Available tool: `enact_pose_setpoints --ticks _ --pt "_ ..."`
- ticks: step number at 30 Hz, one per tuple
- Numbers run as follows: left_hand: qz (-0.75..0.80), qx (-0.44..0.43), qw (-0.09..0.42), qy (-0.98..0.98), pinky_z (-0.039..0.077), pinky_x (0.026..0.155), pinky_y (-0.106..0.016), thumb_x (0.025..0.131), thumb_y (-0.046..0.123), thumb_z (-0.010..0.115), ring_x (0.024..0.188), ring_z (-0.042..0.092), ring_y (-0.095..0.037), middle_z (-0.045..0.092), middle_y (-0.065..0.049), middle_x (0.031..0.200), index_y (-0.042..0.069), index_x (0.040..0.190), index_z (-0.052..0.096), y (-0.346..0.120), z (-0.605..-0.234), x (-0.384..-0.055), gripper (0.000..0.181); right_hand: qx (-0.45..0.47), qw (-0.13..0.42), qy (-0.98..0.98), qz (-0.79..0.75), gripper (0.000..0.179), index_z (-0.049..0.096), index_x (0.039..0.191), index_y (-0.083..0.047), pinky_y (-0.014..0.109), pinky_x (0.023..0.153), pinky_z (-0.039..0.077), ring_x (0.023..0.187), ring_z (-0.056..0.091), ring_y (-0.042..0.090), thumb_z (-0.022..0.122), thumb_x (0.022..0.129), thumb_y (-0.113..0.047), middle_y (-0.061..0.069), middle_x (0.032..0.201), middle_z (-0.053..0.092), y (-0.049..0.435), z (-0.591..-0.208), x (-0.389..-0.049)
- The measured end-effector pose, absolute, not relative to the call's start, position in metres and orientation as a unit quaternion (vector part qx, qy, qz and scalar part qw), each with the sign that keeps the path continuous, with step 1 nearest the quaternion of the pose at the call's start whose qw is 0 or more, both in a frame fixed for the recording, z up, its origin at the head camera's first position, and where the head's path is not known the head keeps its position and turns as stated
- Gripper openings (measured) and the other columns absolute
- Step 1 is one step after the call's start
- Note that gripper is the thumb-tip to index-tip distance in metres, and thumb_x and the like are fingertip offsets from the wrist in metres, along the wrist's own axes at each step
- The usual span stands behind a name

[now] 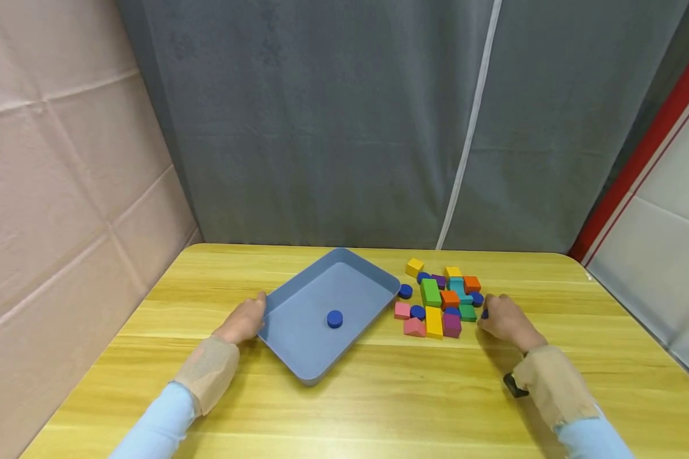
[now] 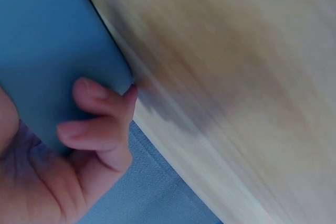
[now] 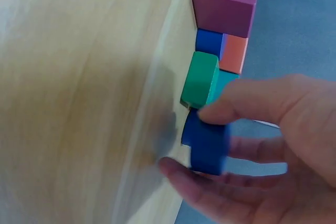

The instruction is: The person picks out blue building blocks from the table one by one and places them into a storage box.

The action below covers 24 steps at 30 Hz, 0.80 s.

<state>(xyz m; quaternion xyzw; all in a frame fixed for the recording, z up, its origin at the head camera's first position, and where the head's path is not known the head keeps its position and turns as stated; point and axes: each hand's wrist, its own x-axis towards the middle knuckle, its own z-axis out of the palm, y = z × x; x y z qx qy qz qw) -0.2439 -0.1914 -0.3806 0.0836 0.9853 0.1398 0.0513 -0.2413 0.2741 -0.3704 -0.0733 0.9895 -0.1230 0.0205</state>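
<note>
My left hand [image 1: 245,320] grips the left rim of a blue-grey rectangular tray [image 1: 298,293]. Seen from the left wrist, the fingers curl against the wall of the tray [image 2: 42,35]. One blue disc [image 1: 335,319] lies inside, right of the tray's middle. At the right end of a group of coloured blocks, my right hand [image 1: 506,319] pinches another blue disc [image 3: 209,148] between thumb and fingers. Right behind it in the right wrist view are a green block [image 3: 200,80] and a further blue disc [image 3: 186,129], partly covered.
Between tray and right hand lie several wooden blocks: a long green block [image 1: 430,293], a tall yellow block [image 1: 434,322], a purple cube [image 1: 451,325], a pink triangular block [image 1: 414,327] and more blue discs [image 1: 405,291]. A grey curtain [image 1: 321,140] hangs behind the wooden table [image 1: 379,408].
</note>
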Motion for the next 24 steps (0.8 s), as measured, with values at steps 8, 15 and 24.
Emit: enact_pose_setpoints --ticks 8,15,24 --pt "0.139 0.086 0.049 0.985 0.05 0.07 -0.041 0.078 -0.008 0.053 0.078 0.055 -0.029 0.054 -0.034 0.097 -0.018 0.122 0.031 -0.191 -0.38 -0.243 0.05 -0.061 -0.077 0.985 -0.143 0.039 0.046 0.1 0.017 0.043 0.058 0.047 0.062 0.046 0.03 0.062 0.076 -0.009 0.029 0.088 0.041 0.264 -0.371 -0.241" --pt "0.138 0.089 0.045 0.985 0.05 0.069 -0.04 0.078 -0.008 0.052 0.078 0.055 -0.029 0.054 -0.034 0.097 -0.018 0.122 0.032 -0.191 -0.379 -0.244 0.05 -0.064 -0.128 0.978 -0.151 0.044 0.045 0.107 0.016 0.047 0.063 0.048 0.065 0.048 0.033 0.063 0.077 -0.011 0.032 0.095 0.042 0.25 -0.363 -0.244" --pt "0.132 0.094 0.037 0.986 0.05 0.068 -0.04 0.077 -0.008 0.054 0.077 0.056 -0.03 0.055 -0.032 0.092 -0.017 0.119 0.034 -0.191 -0.38 -0.244 0.047 -0.086 -0.146 0.971 -0.171 0.042 0.048 0.108 0.013 0.05 0.074 0.048 0.075 0.051 0.035 0.064 0.077 -0.011 0.029 0.096 0.048 0.227 -0.351 -0.247"
